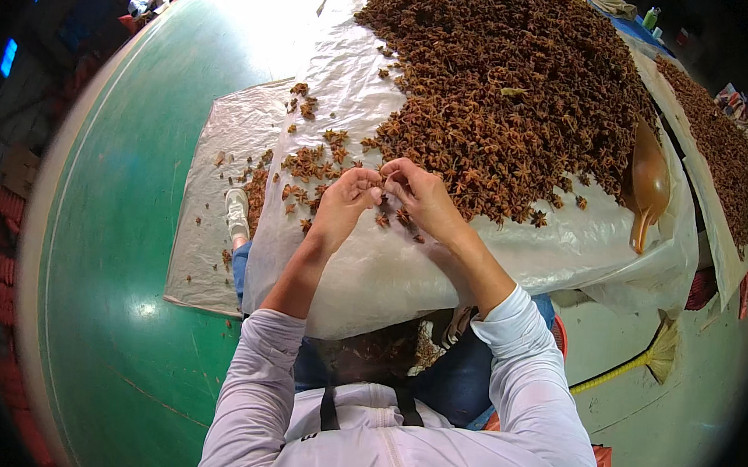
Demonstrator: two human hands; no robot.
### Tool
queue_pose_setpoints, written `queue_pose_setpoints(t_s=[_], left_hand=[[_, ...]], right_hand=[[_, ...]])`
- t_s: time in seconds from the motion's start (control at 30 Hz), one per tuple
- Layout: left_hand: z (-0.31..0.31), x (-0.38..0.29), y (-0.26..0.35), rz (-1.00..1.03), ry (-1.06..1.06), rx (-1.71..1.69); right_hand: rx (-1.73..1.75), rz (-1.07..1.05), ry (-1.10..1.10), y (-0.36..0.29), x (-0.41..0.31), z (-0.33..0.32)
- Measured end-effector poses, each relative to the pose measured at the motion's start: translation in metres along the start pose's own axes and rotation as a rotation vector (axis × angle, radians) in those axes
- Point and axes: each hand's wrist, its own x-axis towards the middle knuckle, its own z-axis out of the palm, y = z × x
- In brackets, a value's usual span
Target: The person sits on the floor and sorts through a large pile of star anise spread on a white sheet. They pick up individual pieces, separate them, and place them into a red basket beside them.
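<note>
A small brown piece of star anise (381, 183) shows between the fingertips of my two hands, partly hidden by them. My left hand (347, 200) pinches it from the left, and my right hand (422, 194) bends its thumb and finger onto it from the right. Just beyond my hands rises a large heap of dried star anise (510, 99) on a whitish plastic sheet (404, 262). Several loose star anise (307, 162) lie left of my left hand. A few more star anise (403, 216) rest on the sheet below my fingers.
A brown plastic scoop (648, 176) leans at the heap's right edge. Farther right lies a second star anise heap (717, 142). A yellow-handled broom (627, 365) is on the floor at right. Another sheet (207, 260) with scattered pieces covers green floor (131, 214) beside my shoe (237, 213).
</note>
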Motion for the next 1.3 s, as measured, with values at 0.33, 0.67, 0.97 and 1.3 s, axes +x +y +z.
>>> queue_pose_setpoints(t_s=[0.33, 0.67, 0.97, 1.3], left_hand=[[-0.043, -0.039, -0.003, 0.113, 0.263, 0.114], [-0.028, -0.016, -0.023, 0.4, 0.294, 0.835], [-0.009, -0.01, -0.026, 0.462, 0.164, 1.069], [-0.023, 0.012, -0.028, 0.573, 0.115, 1.146]], right_hand=[[-0.441, -0.111, 0.114, 0.006, -0.006, -0.012], [-0.787, -0.216, -0.058, 0.014, 0.005, 0.016], [-0.779, -0.11, -0.097, 0.022, 0.0, 0.001], [-0.431, 0.118, 0.145, 0.01, 0.004, -0.013]])
